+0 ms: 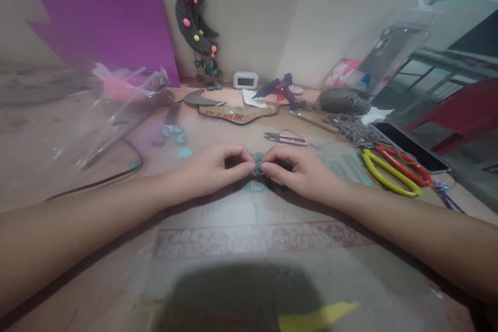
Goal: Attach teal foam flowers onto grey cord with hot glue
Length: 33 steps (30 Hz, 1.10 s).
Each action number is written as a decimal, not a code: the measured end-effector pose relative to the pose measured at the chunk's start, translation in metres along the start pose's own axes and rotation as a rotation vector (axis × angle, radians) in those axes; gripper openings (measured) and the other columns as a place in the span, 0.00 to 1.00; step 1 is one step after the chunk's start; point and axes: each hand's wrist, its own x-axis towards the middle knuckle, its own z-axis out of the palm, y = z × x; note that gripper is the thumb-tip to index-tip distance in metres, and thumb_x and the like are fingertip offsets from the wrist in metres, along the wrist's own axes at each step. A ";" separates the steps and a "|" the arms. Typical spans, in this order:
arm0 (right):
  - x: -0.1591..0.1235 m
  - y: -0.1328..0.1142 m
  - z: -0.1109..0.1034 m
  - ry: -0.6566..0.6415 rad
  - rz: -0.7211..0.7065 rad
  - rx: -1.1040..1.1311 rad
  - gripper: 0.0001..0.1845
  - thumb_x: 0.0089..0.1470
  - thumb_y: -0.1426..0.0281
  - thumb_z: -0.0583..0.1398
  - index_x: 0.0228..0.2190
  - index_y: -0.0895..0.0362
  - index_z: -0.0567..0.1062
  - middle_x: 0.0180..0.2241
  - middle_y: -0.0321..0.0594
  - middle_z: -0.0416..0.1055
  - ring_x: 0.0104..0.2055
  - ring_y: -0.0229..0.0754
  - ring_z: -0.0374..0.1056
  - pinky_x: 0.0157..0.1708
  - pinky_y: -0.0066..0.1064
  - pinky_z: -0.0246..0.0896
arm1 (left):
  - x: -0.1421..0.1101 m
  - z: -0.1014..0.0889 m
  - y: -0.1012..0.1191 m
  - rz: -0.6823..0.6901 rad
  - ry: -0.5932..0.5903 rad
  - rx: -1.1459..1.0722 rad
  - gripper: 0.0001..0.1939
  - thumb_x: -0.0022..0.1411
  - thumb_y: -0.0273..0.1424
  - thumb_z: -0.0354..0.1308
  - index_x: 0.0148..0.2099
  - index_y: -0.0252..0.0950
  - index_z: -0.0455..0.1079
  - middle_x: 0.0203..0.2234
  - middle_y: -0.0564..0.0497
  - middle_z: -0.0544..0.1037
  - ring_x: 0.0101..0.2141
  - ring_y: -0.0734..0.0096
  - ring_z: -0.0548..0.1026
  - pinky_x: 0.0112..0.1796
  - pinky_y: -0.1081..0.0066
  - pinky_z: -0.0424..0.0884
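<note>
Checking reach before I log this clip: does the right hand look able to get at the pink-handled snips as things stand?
Probably yes: the pink-handled snips lie just beyond the right hand, with nothing visible blocking the way, though it may first need to release the small teal piece.

Here we are with both forearms bare, the left forearm point(101, 207) slanting in from one side and the right forearm point(404, 218) answering from the other! Front and centre, our left hand point(221, 167) faces our right hand point(301, 168), fingertips nearly meeting. On each, we see thumb and forefinger pinched together, a rounded gap behind the pinch, the other fingers mostly hidden from us.
</note>
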 end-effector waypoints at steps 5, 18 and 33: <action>0.000 -0.001 -0.001 0.008 -0.003 0.013 0.12 0.61 0.65 0.57 0.29 0.59 0.76 0.26 0.36 0.74 0.30 0.35 0.67 0.33 0.28 0.58 | 0.001 0.000 0.000 -0.001 0.006 0.003 0.12 0.65 0.38 0.54 0.35 0.35 0.72 0.27 0.54 0.76 0.29 0.73 0.71 0.32 0.73 0.64; 0.000 0.001 0.001 0.016 0.030 0.020 0.10 0.60 0.66 0.58 0.30 0.58 0.74 0.26 0.36 0.73 0.30 0.36 0.67 0.33 0.28 0.58 | 0.000 0.000 -0.004 -0.008 0.003 0.011 0.14 0.65 0.40 0.54 0.36 0.35 0.72 0.29 0.53 0.77 0.30 0.72 0.72 0.32 0.73 0.65; 0.017 0.017 -0.003 0.132 0.147 0.290 0.11 0.60 0.63 0.56 0.31 0.57 0.71 0.27 0.36 0.70 0.29 0.36 0.66 0.32 0.30 0.63 | 0.000 0.001 -0.006 -0.038 0.131 -0.021 0.13 0.66 0.39 0.52 0.37 0.35 0.72 0.32 0.50 0.80 0.34 0.67 0.75 0.37 0.70 0.69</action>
